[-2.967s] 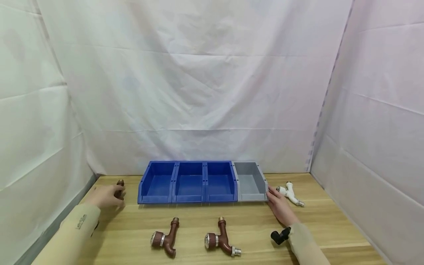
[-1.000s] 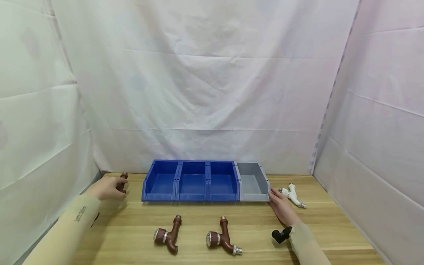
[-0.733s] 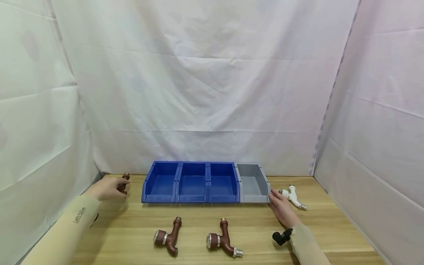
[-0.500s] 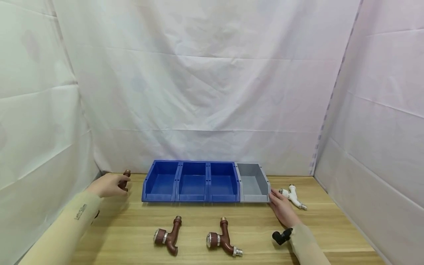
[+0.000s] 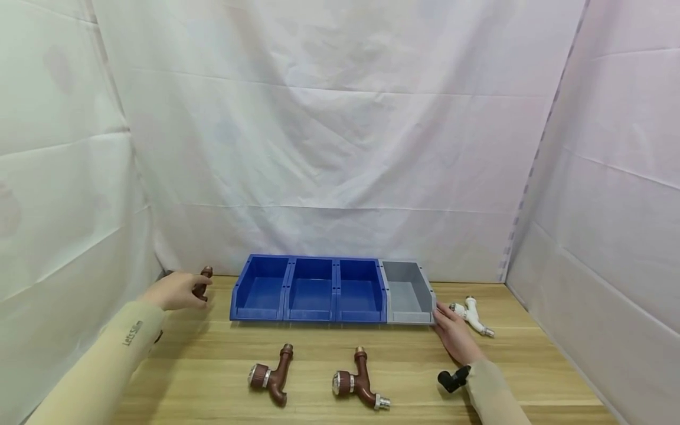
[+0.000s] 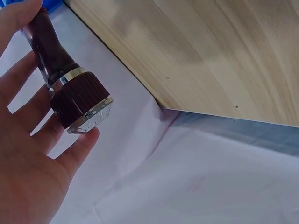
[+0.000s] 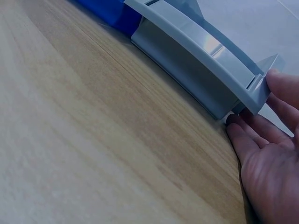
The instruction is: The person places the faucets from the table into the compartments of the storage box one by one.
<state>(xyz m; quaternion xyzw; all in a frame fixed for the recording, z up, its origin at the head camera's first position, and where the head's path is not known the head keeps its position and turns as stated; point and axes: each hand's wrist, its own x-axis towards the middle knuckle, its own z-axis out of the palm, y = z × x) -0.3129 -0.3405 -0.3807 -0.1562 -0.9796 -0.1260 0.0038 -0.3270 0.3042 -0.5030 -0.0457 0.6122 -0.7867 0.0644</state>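
My left hand [image 5: 172, 289] holds a brown tap [image 5: 200, 286] at the back left of the table. In the left wrist view the tap [image 6: 51, 51] has a ribbed knob with a silvery cap, and my fingers lie along and behind it with the thumb at its upper end. Its far end is cut off there. My right hand [image 5: 455, 335] grips the front right corner of the grey bin [image 5: 411, 317]. In the right wrist view the thumb lies against the corner of the grey bin [image 7: 191, 70], fingertips tucked under its lip by the tabletop.
Three blue bins [image 5: 308, 316] stand in a row left of the grey one. Two brown taps, one with a plain spout [image 5: 277, 381] and one with a silvery nozzle [image 5: 362, 383], lie in front. A white tap [image 5: 471, 316] and a black elbow-shaped piece [image 5: 453, 379] are at right. White cloth [image 5: 340, 147] hangs behind.
My left hand has moved toward the back of the table and slightly right, carrying the brown tap. My right hand stays at the grey bin's corner. The head view has shifted a little.
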